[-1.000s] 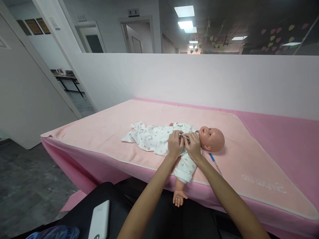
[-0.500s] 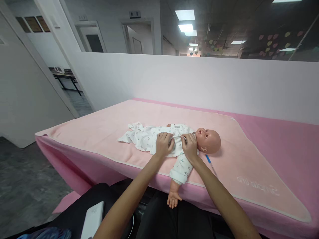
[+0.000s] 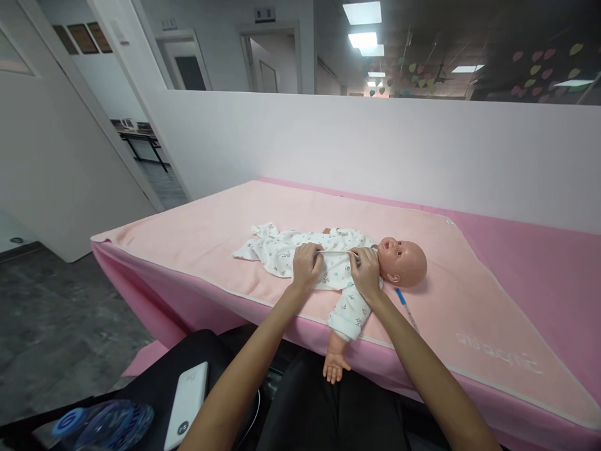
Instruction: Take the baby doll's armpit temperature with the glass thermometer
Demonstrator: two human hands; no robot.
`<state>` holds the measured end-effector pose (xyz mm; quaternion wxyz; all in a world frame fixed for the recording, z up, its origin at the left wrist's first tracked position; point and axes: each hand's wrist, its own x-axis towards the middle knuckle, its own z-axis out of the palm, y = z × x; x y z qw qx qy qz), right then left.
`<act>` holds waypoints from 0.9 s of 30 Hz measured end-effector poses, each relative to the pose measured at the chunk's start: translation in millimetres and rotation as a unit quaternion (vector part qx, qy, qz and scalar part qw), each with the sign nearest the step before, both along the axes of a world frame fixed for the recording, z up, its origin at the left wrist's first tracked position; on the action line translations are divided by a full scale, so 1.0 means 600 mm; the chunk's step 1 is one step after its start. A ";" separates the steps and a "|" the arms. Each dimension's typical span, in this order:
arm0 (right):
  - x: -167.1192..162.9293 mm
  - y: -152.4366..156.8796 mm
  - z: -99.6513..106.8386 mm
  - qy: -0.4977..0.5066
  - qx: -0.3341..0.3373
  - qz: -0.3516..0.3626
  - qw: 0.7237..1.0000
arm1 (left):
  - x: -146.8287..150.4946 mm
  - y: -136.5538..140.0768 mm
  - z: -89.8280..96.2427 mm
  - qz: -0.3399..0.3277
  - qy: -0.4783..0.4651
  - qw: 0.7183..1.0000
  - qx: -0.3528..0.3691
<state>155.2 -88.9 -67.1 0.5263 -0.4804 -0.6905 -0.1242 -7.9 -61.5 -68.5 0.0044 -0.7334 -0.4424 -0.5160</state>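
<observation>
- The baby doll (image 3: 337, 270) lay on its back on the pale pink mat (image 3: 201, 232), at the centre of the view; its head (image 3: 407, 263) pointed to 3 o'clock, and the lower end of its white printed outfit (image 3: 279, 254) trailed to 9 o'clock
- The left hand (image 3: 307, 264) was over the doll's front; its fingers were closed, pinching the edge of the outfit
- The right hand (image 3: 365, 272) was at 3 o'clock from it, near the doll's neck; its fingers gripped the same edge, drawn straight between both hands; the exact fingertip hold was partly hidden
- The doll's near arm (image 3: 336, 360) stretched to 6 o'clock, its hand beyond the mat's rim
- A blue-capped stick (image 3: 406, 308) lay on the mat at 4 o'clock from the right hand
- A white device (image 3: 188, 401) sat at 8 o'clock from the hands; a clear bottle (image 3: 115, 423) was at 9 o'clock from it
- A white wall (image 3: 357, 150) stood at 12 o'clock
</observation>
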 end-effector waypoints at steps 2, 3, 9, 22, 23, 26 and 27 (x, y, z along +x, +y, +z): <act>0.000 0.000 0.000 -0.002 -0.002 -0.002 1.000 | 0.000 0.001 0.000 -0.002 -0.009 1.000 0.005; 0.000 0.000 0.000 -0.003 -0.003 -0.003 1.000 | 0.000 0.001 0.000 -0.004 -0.011 1.000 0.008; -0.001 0.002 -0.001 -0.003 -0.005 -0.002 1.000 | -0.001 0.001 -0.001 -0.010 -0.011 1.000 0.014; 0.000 0.002 -0.002 0.001 -0.010 -0.001 1.000 | -0.001 0.000 -0.002 0.007 -0.004 0.999 0.033; 0.000 0.002 -0.002 0.000 -0.009 -0.002 1.000 | -0.001 0.000 -0.002 0.005 -0.003 0.999 0.034; 0.000 0.002 -0.002 0.000 -0.010 -0.003 1.000 | -0.002 -0.001 -0.001 0.003 0.004 0.999 0.036; 0.000 0.002 -0.002 0.000 -0.010 -0.003 1.000 | -0.002 -0.002 -0.001 0.006 0.007 0.999 0.036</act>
